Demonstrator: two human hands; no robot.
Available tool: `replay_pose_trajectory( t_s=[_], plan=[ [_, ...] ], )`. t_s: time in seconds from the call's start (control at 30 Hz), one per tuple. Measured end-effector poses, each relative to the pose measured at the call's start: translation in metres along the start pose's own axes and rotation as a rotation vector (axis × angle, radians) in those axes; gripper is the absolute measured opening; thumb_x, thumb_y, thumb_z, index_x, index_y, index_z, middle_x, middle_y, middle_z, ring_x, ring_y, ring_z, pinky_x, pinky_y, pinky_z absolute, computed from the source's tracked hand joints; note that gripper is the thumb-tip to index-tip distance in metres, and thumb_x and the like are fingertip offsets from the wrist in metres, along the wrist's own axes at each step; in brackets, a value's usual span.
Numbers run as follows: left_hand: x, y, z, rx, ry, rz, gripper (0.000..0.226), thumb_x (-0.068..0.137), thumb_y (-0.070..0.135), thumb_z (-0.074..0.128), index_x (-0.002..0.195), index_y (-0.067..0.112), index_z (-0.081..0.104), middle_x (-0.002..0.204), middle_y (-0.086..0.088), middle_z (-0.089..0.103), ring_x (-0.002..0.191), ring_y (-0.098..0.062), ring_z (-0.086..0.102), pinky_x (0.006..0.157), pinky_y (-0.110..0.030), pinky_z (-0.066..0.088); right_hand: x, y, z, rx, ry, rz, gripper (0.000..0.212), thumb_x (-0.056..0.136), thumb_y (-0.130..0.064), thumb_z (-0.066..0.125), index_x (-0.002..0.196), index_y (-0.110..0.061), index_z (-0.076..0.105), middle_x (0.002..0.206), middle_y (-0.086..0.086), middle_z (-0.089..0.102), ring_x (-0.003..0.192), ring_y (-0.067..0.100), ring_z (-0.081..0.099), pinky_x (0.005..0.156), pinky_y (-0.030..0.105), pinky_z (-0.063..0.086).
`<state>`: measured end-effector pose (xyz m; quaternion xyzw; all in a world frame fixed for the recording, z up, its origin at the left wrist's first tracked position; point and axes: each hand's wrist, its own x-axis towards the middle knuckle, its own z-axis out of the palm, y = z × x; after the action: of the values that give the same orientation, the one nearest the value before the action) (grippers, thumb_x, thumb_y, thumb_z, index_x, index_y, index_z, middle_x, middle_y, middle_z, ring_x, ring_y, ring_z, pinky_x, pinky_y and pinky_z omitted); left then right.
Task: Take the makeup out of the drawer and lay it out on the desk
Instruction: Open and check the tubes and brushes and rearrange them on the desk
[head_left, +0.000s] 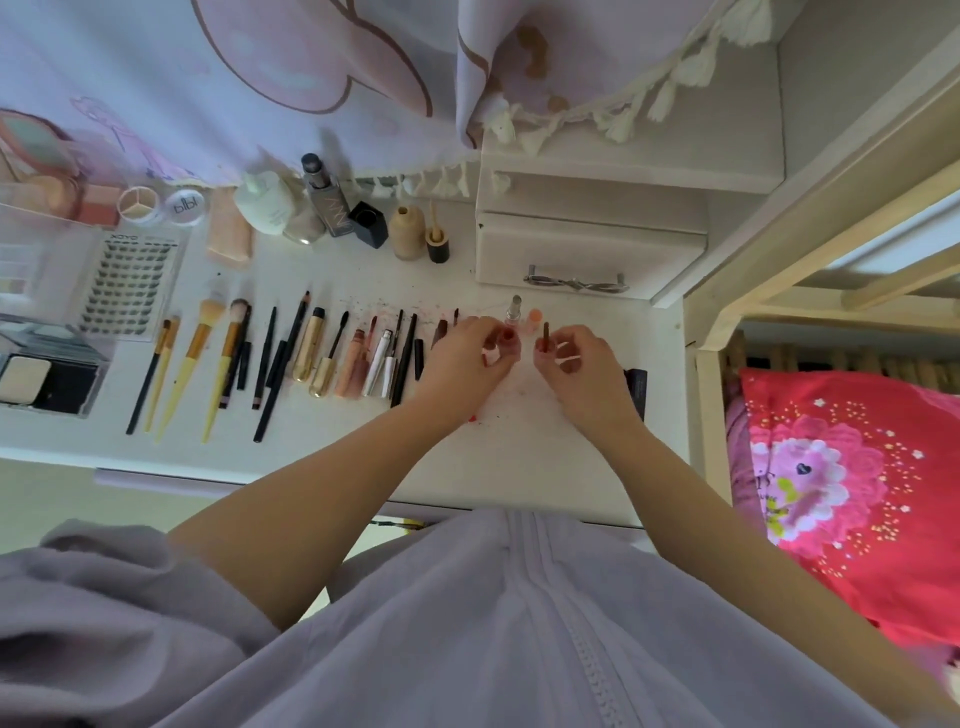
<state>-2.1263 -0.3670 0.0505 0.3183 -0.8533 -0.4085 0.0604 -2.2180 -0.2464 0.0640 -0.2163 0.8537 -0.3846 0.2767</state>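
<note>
On the white desk (519, 447) lies a row of makeup: brushes (187, 364), pencils (275, 364), gold mascara tubes (311, 353) and lip glosses (384, 358). My left hand (462, 358) pinches a small red-tinted tube (509, 340) at the right end of the row. My right hand (582, 369) pinches a thin brown wand (545, 335) held upright beside it. A silver-capped tube (515, 309) and a peach one (535, 319) lie just beyond my fingers.
A small white drawer unit (587, 254) with a bow handle stands behind my hands. Bottles (322, 202), jars and a lash tray (130, 286) fill the back left. Clear organisers (47, 374) sit far left. A dark box (636, 389) lies by my right wrist. A red pillow (852, 493) is at right.
</note>
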Motion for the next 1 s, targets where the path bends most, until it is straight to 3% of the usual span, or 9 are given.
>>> replay_pose_trajectory(
  t_s=[0.07, 0.17, 0.27, 0.43, 0.53, 0.63, 0.73, 0.83, 1.0],
  plan=[
    [0.003, -0.003, 0.007, 0.2, 0.055, 0.03, 0.024, 0.091, 0.033, 0.053, 0.107, 0.017, 0.062, 0.107, 0.002, 0.063, 0.104, -0.016, 0.052, 0.093, -0.032, 0.037, 0.007, 0.002, 0.012, -0.086, 0.032, -0.024, 0.023, 0.094, -0.03, 0.056, 0.111, -0.015, 0.055, 0.111, 0.007, 0.051, 0.075, 0.009, 0.056, 0.069, 0.024, 0.048],
    [0.005, -0.011, 0.014, 0.347, 0.06, 0.035, 0.027, 0.093, 0.035, 0.048, 0.111, 0.019, 0.06, 0.115, 0.001, 0.06, 0.116, -0.019, 0.044, 0.097, -0.034, 0.026, 0.014, 0.007, 0.026, -0.183, 0.003, -0.005, 0.024, 0.096, -0.023, 0.051, 0.117, -0.01, 0.053, 0.115, 0.013, 0.049, 0.088, 0.022, 0.057, 0.077, 0.027, 0.046],
    [0.007, -0.018, 0.018, 0.397, 0.032, 0.025, 0.028, 0.094, 0.036, 0.046, 0.113, 0.02, 0.058, 0.117, 0.003, 0.06, 0.117, -0.019, 0.042, 0.096, -0.034, 0.025, 0.017, 0.012, 0.032, -0.226, -0.013, -0.002, 0.025, 0.096, -0.016, 0.05, 0.119, -0.008, 0.053, 0.116, 0.015, 0.048, 0.088, 0.023, 0.053, 0.076, 0.022, 0.037],
    [0.008, -0.02, 0.02, 0.396, 0.047, 0.031, 0.032, 0.094, 0.039, 0.045, 0.118, 0.02, 0.054, 0.12, 0.003, 0.059, 0.117, -0.019, 0.043, 0.095, -0.033, 0.026, 0.019, 0.007, 0.029, -0.218, -0.047, 0.018, 0.03, 0.096, -0.017, 0.05, 0.124, -0.01, 0.047, 0.118, 0.013, 0.048, 0.089, 0.021, 0.052, 0.075, 0.024, 0.037],
    [0.002, -0.02, 0.015, 0.371, 0.098, -0.004, 0.038, 0.091, 0.046, 0.048, 0.117, 0.019, 0.05, 0.114, 0.001, 0.057, 0.11, -0.02, 0.046, 0.092, -0.035, 0.029, 0.021, 0.007, 0.006, -0.214, -0.092, 0.035, 0.036, 0.094, -0.01, 0.049, 0.129, -0.013, 0.044, 0.119, 0.011, 0.048, 0.097, 0.023, 0.055, 0.082, 0.035, 0.05],
    [-0.016, -0.02, 0.006, 0.256, 0.183, 0.023, 0.026, 0.088, 0.044, 0.052, 0.092, 0.019, 0.044, 0.084, 0.004, 0.051, 0.083, -0.018, 0.048, 0.08, -0.034, 0.031, 0.03, 0.013, -0.034, -0.264, -0.063, 0.006, 0.026, 0.094, -0.007, 0.044, 0.117, -0.014, 0.055, 0.116, 0.007, 0.056, 0.099, 0.022, 0.056, 0.086, 0.036, 0.05],
    [-0.033, -0.012, 0.017, 0.248, -0.001, 0.141, 0.018, 0.093, 0.035, 0.049, 0.088, 0.018, 0.046, 0.072, 0.007, 0.05, 0.069, -0.016, 0.048, 0.076, -0.033, 0.036, 0.043, 0.017, -0.054, -0.522, -0.166, -0.075, 0.024, 0.095, -0.016, 0.046, 0.112, -0.016, 0.062, 0.116, 0.003, 0.061, 0.104, 0.02, 0.056, 0.087, 0.03, 0.045],
    [-0.033, 0.012, 0.05, 0.336, -0.259, 0.145, 0.028, 0.096, 0.038, 0.04, 0.107, 0.014, 0.05, 0.093, -0.002, 0.06, 0.088, -0.023, 0.056, 0.081, -0.034, 0.035, 0.052, 0.019, -0.049, -0.79, -0.315, -0.153, 0.026, 0.095, -0.029, 0.049, 0.116, -0.018, 0.061, 0.115, 0.004, 0.06, 0.108, 0.023, 0.052, 0.087, 0.037, 0.047],
    [-0.023, 0.032, 0.09, 0.59, -0.213, 0.002, 0.038, 0.098, 0.042, 0.033, 0.114, 0.01, 0.045, 0.11, -0.01, 0.06, 0.099, -0.029, 0.056, 0.081, -0.037, 0.036, 0.058, 0.029, -0.04, -0.888, -0.335, -0.269, 0.025, 0.092, -0.036, 0.053, 0.106, -0.017, 0.061, 0.107, 0.004, 0.062, 0.101, 0.025, 0.052, 0.077, 0.035, 0.043]
  ],
)
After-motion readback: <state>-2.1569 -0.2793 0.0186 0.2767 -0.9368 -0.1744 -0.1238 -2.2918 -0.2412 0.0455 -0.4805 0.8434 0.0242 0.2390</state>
